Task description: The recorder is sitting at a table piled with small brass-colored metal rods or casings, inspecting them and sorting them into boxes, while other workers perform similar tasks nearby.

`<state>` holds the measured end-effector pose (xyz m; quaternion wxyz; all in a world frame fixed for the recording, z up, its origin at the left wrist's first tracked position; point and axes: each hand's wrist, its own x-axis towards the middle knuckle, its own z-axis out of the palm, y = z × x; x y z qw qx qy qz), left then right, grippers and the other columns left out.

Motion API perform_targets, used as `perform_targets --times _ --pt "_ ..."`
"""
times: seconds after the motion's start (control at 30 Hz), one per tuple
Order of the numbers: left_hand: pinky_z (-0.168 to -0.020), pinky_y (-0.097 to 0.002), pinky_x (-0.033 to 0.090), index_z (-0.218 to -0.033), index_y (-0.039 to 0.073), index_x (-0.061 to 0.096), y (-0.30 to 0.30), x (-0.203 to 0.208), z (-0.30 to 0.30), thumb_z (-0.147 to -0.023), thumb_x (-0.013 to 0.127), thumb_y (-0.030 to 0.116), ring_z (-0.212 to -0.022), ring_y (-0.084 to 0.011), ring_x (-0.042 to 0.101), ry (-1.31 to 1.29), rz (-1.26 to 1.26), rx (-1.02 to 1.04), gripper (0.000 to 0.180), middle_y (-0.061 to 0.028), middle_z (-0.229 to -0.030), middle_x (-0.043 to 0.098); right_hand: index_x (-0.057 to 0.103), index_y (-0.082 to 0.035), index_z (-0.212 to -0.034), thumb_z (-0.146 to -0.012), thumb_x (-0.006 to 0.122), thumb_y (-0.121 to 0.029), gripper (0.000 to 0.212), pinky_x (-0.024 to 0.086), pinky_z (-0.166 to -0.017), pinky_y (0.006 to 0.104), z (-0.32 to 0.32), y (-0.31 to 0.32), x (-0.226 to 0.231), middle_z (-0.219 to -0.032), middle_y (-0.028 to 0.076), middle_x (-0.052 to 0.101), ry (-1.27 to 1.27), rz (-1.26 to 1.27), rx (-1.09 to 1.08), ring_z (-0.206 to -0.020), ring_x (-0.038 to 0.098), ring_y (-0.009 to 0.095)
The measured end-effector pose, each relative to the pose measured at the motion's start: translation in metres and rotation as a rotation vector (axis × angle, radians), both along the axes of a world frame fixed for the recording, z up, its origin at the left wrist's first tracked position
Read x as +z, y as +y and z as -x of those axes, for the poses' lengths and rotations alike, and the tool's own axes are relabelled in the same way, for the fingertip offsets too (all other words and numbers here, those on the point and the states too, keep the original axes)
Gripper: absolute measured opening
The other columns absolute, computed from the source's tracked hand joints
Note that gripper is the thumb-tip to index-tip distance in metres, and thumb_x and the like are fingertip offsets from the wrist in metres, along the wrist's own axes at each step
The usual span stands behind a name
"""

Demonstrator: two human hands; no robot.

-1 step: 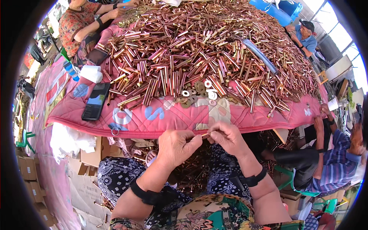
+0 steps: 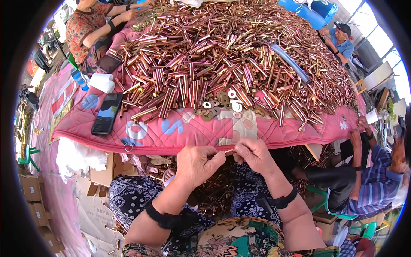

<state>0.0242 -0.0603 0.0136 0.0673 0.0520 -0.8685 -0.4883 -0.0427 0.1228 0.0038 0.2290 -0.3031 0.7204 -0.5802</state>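
Just off the near edge of the table, my left hand (image 2: 198, 164) and my right hand (image 2: 256, 157) meet, thumbs and fingers pinched together. Between the fingertips shows the end of a thin copper-coloured metal tube (image 2: 229, 151); the rest of it is hidden by my fingers. Beyond them a pink quilted cover (image 2: 197, 133) lies over the table. Flat washers, some brass-coloured (image 2: 208, 115) and some white (image 2: 236, 105), are grouped ahead of my hands. Behind these rises a large heap of copper-coloured metal tubes (image 2: 184, 64).
On the cover at left lie a black phone (image 2: 107, 113) and a white paper roll (image 2: 102, 82). A clear bluish hose (image 2: 291, 63) rests on the heap. Several people sit around the table, one in a striped shirt (image 2: 368, 184) close at right. Cardboard boxes (image 2: 102, 171) stand below.
Hardly anything differs; my right fingers have shifted very slightly against the tube. My left hand stays in place.
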Motion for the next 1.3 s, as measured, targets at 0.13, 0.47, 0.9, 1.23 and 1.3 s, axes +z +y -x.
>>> perform_targets --times 0.13,0.47,0.9,1.23,1.3 --pt "-0.048 -0.0361 0.046 -0.067 0.009 0.067 0.000 -0.001 0.000 -0.071 0.061 0.027 -0.048 -0.0292 0.057 0.059 0.093 0.010 0.019 -0.0106 -0.051 0.055 0.053 -0.001 -0.078 -0.092 0.048 -0.027 0.030 0.039 -0.049 0.0213 -0.004 -0.018 -0.003 -0.062 0.000 0.051 0.023 0.222 -0.252 -0.054 0.047 0.006" --pt "-0.065 -0.0386 0.045 -0.083 0.006 0.063 0.001 0.002 0.006 -0.066 0.068 0.016 -0.075 -0.0304 0.055 0.408 0.257 -0.157 0.021 -0.0100 -0.076 0.057 0.061 0.002 -0.069 -0.081 0.055 -0.041 0.044 0.046 -0.056 0.0423 0.152 -0.010 0.009 -0.061 0.019 0.058 0.697 -0.679 -0.662 -0.059 0.058 0.036" --pt "-0.070 -0.0392 0.046 -0.098 0.007 0.056 0.006 0.015 0.022 -0.065 0.064 0.009 -0.082 -0.0316 0.055 0.541 0.409 0.068 0.034 -0.0112 -0.081 0.057 0.061 0.001 -0.066 -0.074 0.065 -0.018 0.022 0.038 -0.045 0.0255 0.118 -0.013 0.044 -0.049 0.006 0.052 0.574 -0.507 -0.302 -0.044 0.047 0.010" --pt "-0.057 -0.0359 0.044 -0.094 -0.002 0.051 0.007 -0.027 0.025 -0.088 0.052 0.022 -0.057 -0.0207 0.052 -0.097 -0.490 0.108 0.025 -0.0107 -0.060 0.050 0.063 0.000 -0.069 -0.079 0.056 -0.036 0.038 0.048 -0.060 0.0406 0.173 -0.006 0.036 -0.059 0.015 0.060 0.719 -0.788 -0.664 -0.063 0.062 0.030" --pt "-0.049 -0.0283 0.040 -0.091 0.000 0.052 0.001 -0.024 0.023 -0.089 0.050 0.024 -0.053 -0.0112 0.045 -0.093 -0.587 0.116 0.024 -0.0038 -0.059 0.046 0.065 -0.001 -0.083 -0.077 0.056 -0.040 0.040 0.049 -0.074 0.0421 0.194 -0.019 0.019 -0.086 0.017 0.063 0.614 -1.122 -0.663 -0.083 0.062 0.032"
